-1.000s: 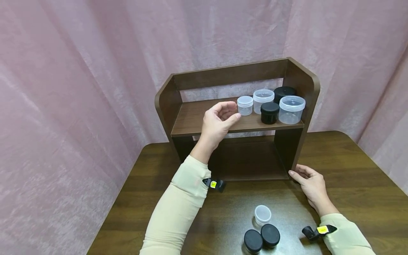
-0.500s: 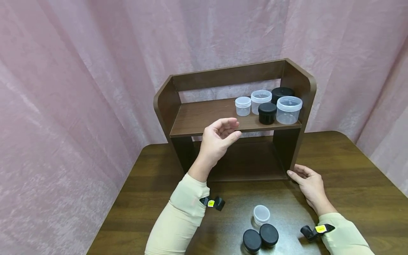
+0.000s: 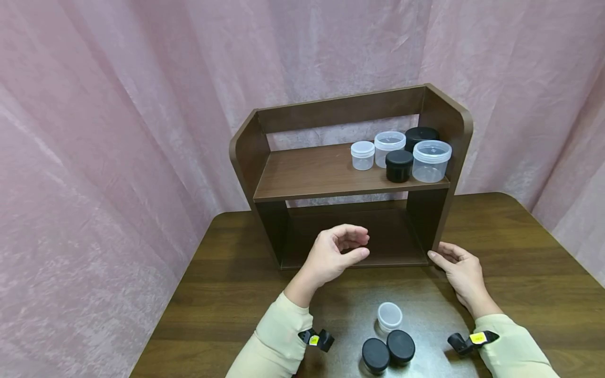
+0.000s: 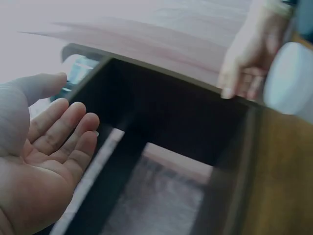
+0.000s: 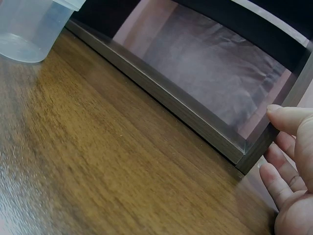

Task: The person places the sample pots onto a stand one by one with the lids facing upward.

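Note:
My left hand hovers in front of the lower level of a brown two-level wooden shelf, fingers loosely bent and nothing in them. In the left wrist view its palm and fingers show with air between them and the shelf. My right hand holds the shelf's lower right corner, thumb at the front edge and fingers round the outer side. On the upper level, at the right, stand a small clear jar, a bigger clear jar, a small black jar, a large black jar and a wide clear jar.
On the brown table, near the front, stand a small jar with a translucent lid and two black-lidded jars, one on the left and one on the right. Pink curtains hang behind the table.
My left hand has drawn away from the small clear jar on the upper level and come down toward me. The right hand stays at the shelf's corner.

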Demonstrator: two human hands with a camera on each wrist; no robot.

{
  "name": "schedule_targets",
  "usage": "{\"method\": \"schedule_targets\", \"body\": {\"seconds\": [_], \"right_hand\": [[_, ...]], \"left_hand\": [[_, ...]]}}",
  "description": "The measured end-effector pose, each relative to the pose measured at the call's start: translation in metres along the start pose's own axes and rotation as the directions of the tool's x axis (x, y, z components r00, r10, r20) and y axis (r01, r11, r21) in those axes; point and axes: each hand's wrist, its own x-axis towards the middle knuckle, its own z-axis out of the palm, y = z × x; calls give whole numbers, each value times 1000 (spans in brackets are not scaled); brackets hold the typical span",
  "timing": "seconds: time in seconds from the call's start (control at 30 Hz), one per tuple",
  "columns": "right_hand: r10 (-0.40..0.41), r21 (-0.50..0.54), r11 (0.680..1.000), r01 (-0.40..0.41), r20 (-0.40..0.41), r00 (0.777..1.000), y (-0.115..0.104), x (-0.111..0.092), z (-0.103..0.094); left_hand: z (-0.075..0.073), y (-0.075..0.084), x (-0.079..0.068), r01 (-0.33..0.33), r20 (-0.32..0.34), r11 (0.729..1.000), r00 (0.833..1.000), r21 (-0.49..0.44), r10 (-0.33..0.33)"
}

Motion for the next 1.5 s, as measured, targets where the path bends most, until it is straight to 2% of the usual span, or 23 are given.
{"method": "schedule_targets", "body": {"seconds": [0.13, 0.27, 0.37, 0.47, 0.53, 0.6, 0.77, 0.87, 1.07, 1.2, 1.3, 1.5], "right_hand": [[5, 12, 1000, -5, -5, 1000, 1, 0, 1], [11, 13, 1000, -11, -6, 1000, 2, 0, 3], [10, 15, 1000, -10, -5, 1000, 2, 0, 4], [8, 15, 1000, -8, -7, 1000, 0, 1, 4], [6, 9, 1000, -6, -7, 1000, -1, 1, 4], [5, -1, 1000, -5, -5, 1000, -1, 2, 4], [-3, 4, 1000, 3, -3, 1000, 0, 4, 5], [-2, 11, 1000, 2, -4, 1000, 1, 4, 5], [7, 21, 1000, -7, -3, 1000, 2, 2, 5], [8, 17, 1000, -8, 0, 1000, 1, 2, 4], [7, 22, 1000, -7, -1, 1000, 0, 2, 3], [-3, 14, 1000, 3, -6, 1000, 2, 3, 0]], "left_hand": [[9, -20, -14, 52, 60, 998, 997, 37, -54], [15, -35, -27, 92, 85, 994, 992, 54, -96], [17, -42, -34, 100, 109, 993, 988, 68, -107], [19, -46, -42, 90, 177, 987, 978, 132, -112], [19, -47, -48, 77, 245, 981, 962, 179, -120], [19, -49, -55, 70, 319, 977, 938, 203, -133], [17, -58, -70, 120, 474, 980, 862, 157, -182], [18, -62, -75, 149, 527, 980, 827, 131, -197], [23, -66, -83, 180, 587, 977, 782, 111, -211], [27, -63, -86, 131, 625, 979, 755, 153, -199], [30, -62, -86, 71, 645, 979, 743, 191, -180], [34, -60, -84, 66, 662, 976, 725, 209, -191]]}}
